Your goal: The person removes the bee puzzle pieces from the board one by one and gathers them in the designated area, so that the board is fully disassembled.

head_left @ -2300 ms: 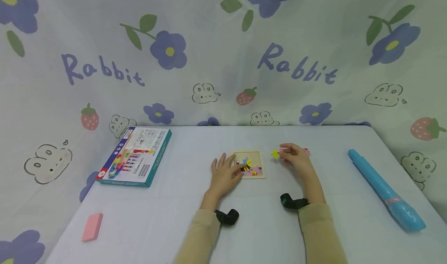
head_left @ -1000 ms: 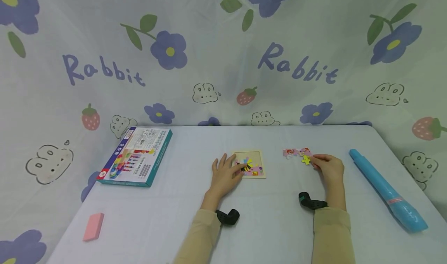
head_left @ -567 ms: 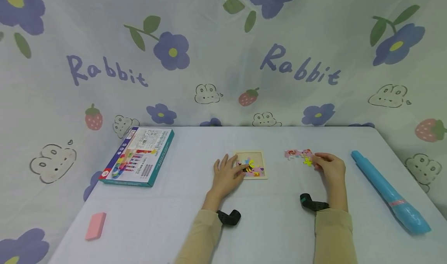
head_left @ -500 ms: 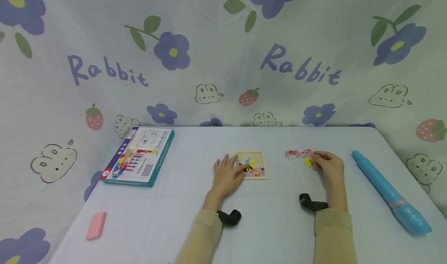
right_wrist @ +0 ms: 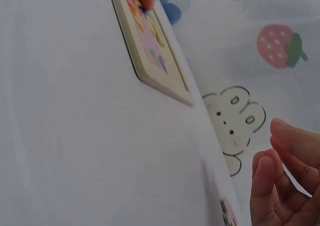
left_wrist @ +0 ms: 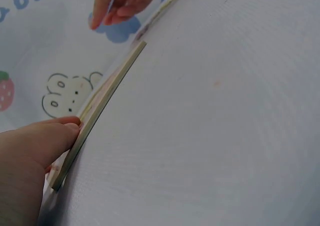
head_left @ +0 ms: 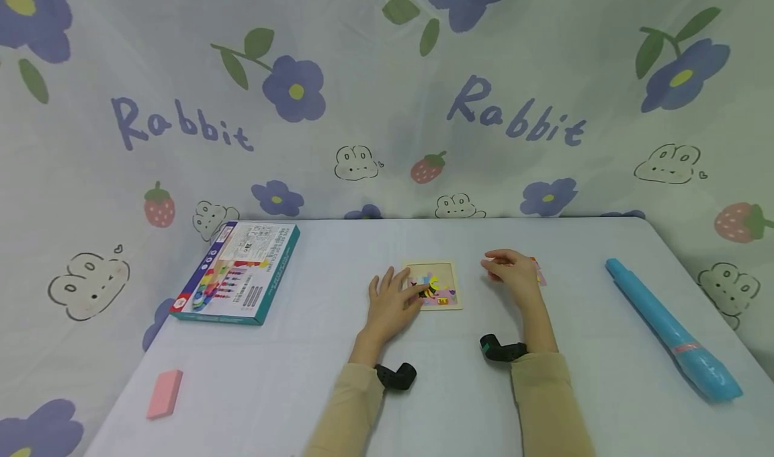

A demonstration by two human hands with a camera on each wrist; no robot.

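Observation:
My left hand (head_left: 392,306) lies over the left side of a shallow wooden puzzle tray (head_left: 456,285), its index finger on the bee picture (head_left: 432,286) made of pieces in the lower part. In the left wrist view the thumb (left_wrist: 55,136) is at the tray's edge. To the right, my right hand (head_left: 514,275) hovers over the table with fingers bent and thumb apart; no piece shows between them in the right wrist view. Behind it peeks a pink puzzle piece (head_left: 540,272); the other loose pieces, a yellow one among them, are hidden by the hand.
A flat toy box (head_left: 242,272) lies at the back left, a pink block (head_left: 164,394) at the front left. A long blue plastic-wrapped object (head_left: 671,333) lies along the right side. Behind the white table (head_left: 447,390) hangs a printed cloth (head_left: 375,74).
My right hand has moved left from beside the yellow piece and now covers most of the loose pieces in the head view. The left hand and the tray have stayed put.

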